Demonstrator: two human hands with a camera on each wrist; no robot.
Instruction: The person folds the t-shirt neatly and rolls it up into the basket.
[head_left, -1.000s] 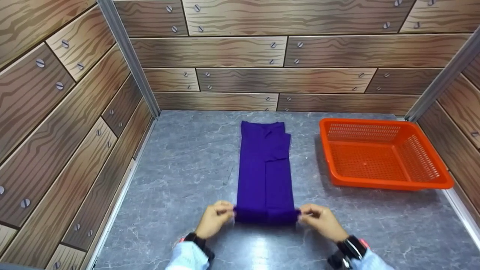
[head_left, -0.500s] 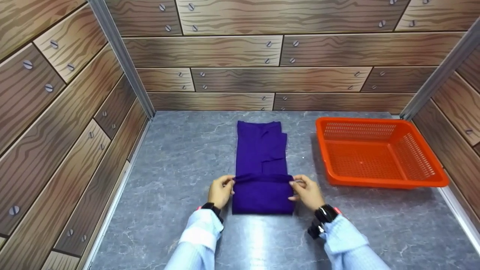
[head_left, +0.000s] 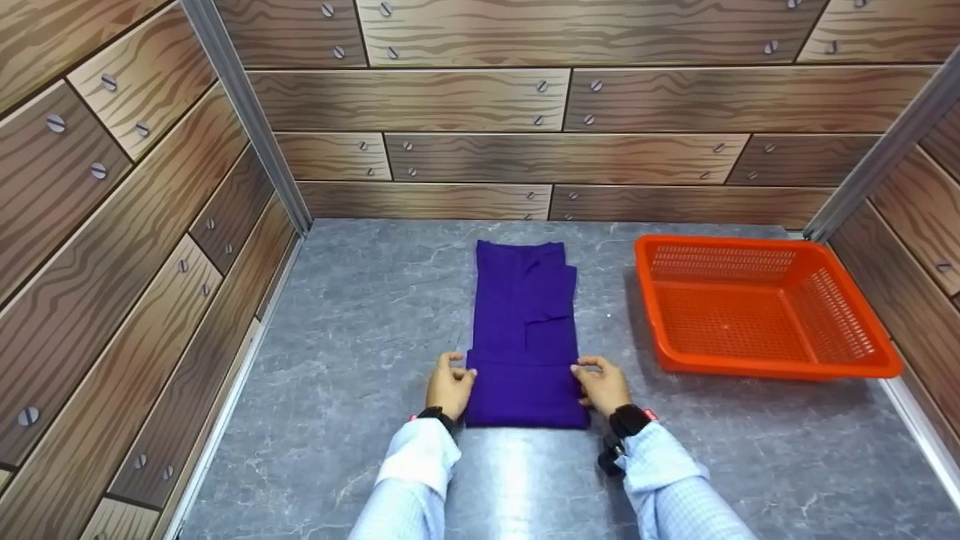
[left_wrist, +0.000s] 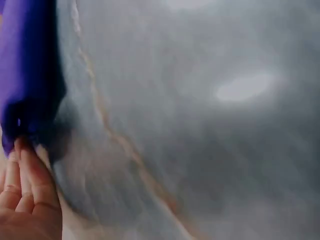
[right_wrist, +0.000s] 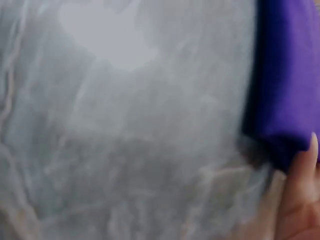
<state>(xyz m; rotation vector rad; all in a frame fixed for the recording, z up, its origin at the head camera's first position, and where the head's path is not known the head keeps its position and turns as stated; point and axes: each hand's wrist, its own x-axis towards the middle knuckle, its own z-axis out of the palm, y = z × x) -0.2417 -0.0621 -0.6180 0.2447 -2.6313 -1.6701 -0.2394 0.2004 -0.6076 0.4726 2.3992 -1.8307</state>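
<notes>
A purple shirt [head_left: 517, 300] lies lengthwise on the grey floor, folded to a narrow strip. What looks like a sleeve shows at its upper right. Its near part is turned over into a flat double layer [head_left: 527, 394] with a straight edge across the middle. At that layer's left edge is my left hand [head_left: 450, 386], thumb tip against the cloth and index finger bent apart from it. My right hand [head_left: 604, 386] is at the opposite edge, thumb on the cloth. In both wrist views, fingertips touch the corner of the purple fabric [left_wrist: 30, 60].
An orange perforated plastic basket [head_left: 724, 326] stands at the right, with nothing in it. Wood-patterned walls [head_left: 480, 112] enclose the grey marbled surface [head_left: 360, 322] at the back and on both sides.
Both hands have carried the shirt's near end away from the body and laid it over the middle. The fold now lies flat, and the fingers have loosened at its edges.
</notes>
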